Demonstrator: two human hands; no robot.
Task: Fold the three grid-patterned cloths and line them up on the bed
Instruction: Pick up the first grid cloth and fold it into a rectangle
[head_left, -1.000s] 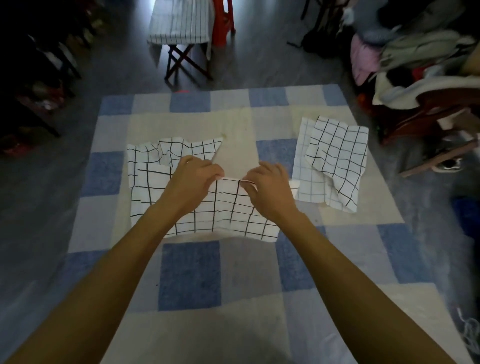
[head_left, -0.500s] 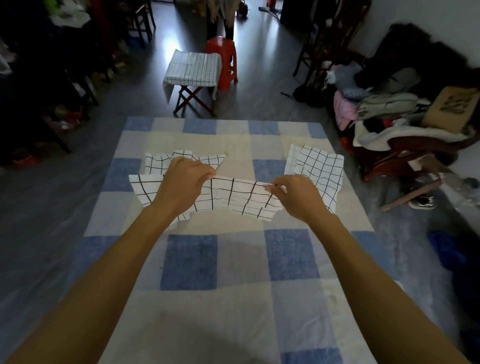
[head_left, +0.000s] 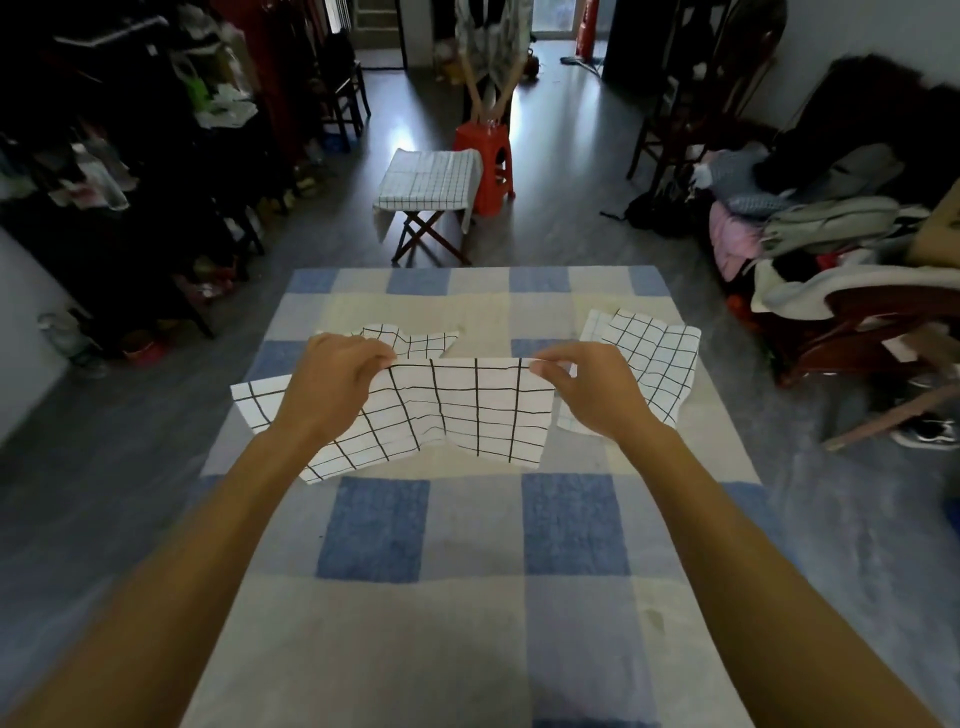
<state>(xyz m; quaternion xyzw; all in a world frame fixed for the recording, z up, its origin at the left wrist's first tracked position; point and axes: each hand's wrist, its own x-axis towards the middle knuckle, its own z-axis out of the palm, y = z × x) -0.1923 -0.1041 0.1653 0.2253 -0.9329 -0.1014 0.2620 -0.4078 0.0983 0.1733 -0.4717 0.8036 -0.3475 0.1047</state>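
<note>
A white cloth with a wide black grid (head_left: 457, 410) hangs lifted above the bed (head_left: 467, 597). My left hand (head_left: 332, 384) grips its top edge at the left, and my right hand (head_left: 587, 384) pinches the same edge at the right. Behind my left hand a second grid cloth (head_left: 415, 340) lies rumpled on the bed, mostly hidden. A third grid cloth (head_left: 649, 358) lies loosely folded at the bed's right side, beyond my right hand.
The bed has a blue, grey and cream checked cover. Past its far edge stands a folding stool draped with a checked cloth (head_left: 428, 179) and a red plastic stool (head_left: 485, 163). Piled clothes (head_left: 810, 228) crowd the right, dark cluttered racks the left.
Both hands have raised the wide-grid cloth off the bed and moved apart, stretching its top edge. The camera has tilted up, showing more of the room.
</note>
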